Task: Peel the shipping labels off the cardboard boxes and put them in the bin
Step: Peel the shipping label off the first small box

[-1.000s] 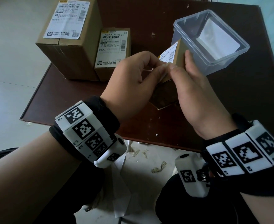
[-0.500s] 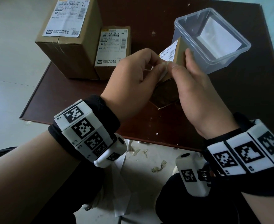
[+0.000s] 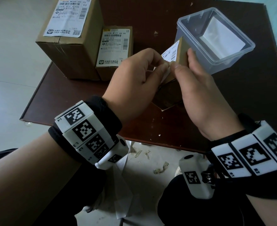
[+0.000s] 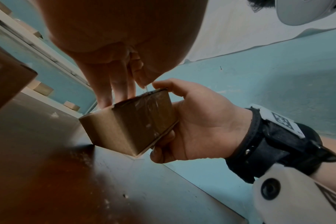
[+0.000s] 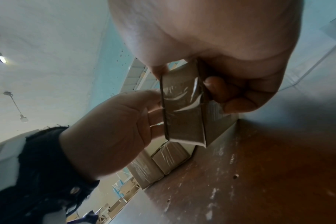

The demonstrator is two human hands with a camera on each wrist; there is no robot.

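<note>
While boxes [image 3: 72, 51] sit on dark wooden table [image 3: 150, 124], teal walls [image 4: 269, 78]

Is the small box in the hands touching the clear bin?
Cannot tell. In the head view the small box overlaps the clear bin wall, hiding any gap; wrist views miss it.

A: Head view. Right hand [image 3: 198, 95] grips the small box [image 3: 182, 51], tilted, over the table [image 3: 257, 95].
B: Left hand [image 3: 134, 79]?
A: Pinches the label [image 3: 170, 53] edge at the box's near corner, beside the right thumb.
B: Bin [image 3: 216, 41]?
A: Clear, just behind the box, white sheet inside. Two labelled boxes, large [image 3: 69, 51] and medium [image 3: 115, 51], touching, far left.
</note>
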